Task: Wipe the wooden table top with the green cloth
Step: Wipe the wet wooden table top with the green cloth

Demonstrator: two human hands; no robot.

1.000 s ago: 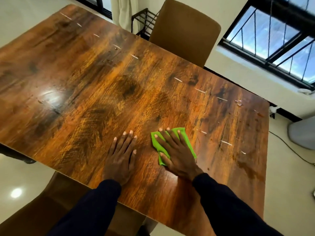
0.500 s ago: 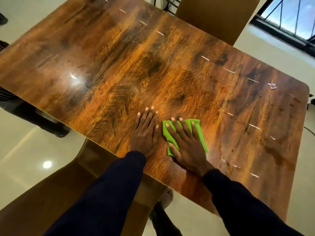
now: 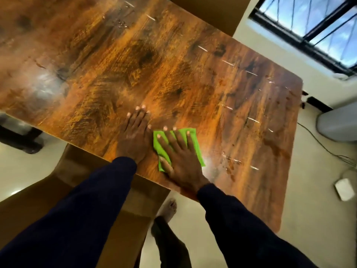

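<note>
The glossy wooden table top (image 3: 173, 74) fills most of the view. A folded green cloth (image 3: 197, 146) lies near the table's front edge. My right hand (image 3: 179, 159) presses flat on the cloth with spread, straight fingers and covers most of it. Just left of it, my left hand (image 3: 135, 136) rests flat on the bare wood, fingers straight and together. Small crumbs and pale streaks dot the right part of the table.
A brown chair (image 3: 212, 12) stands behind the table's far edge, another brown chair (image 3: 67, 180) below the near edge. A window (image 3: 309, 26) is at the upper right. A grey bin (image 3: 338, 124), cables and a white adapter (image 3: 344, 188) lie on the floor right.
Both hands have drawn back toward the table's near edge, the cloth sliding with the right hand. The view has shifted, showing the window again.
</note>
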